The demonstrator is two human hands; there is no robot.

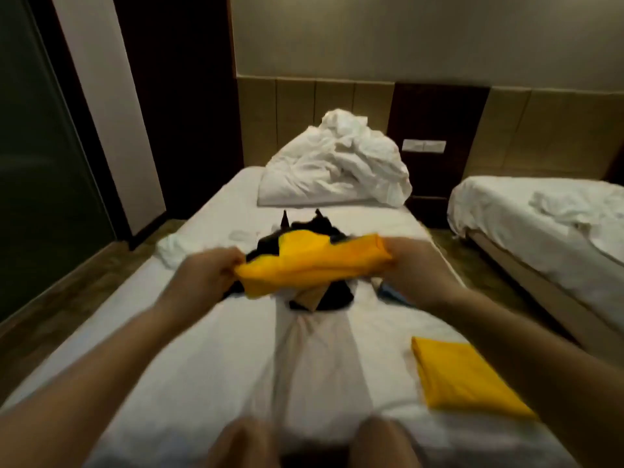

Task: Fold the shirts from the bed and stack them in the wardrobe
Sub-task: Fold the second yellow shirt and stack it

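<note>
I hold a yellow shirt (314,265) stretched between both hands above the white bed (209,359). My left hand (211,270) grips its left end and my right hand (410,265) grips its right end. Under and behind it lies a pile of dark shirts (317,231), partly hidden by the yellow cloth. A second yellow shirt (462,380), folded flat into a rectangle, lies on the bed at my near right. The wardrobe is not in view.
A heap of white bedding (337,167) sits at the head of the bed. A crumpled white cloth (174,248) lies at the bed's left edge. A second bed (547,214) stands to the right across a narrow floor gap. My knees (304,444) show at the bottom.
</note>
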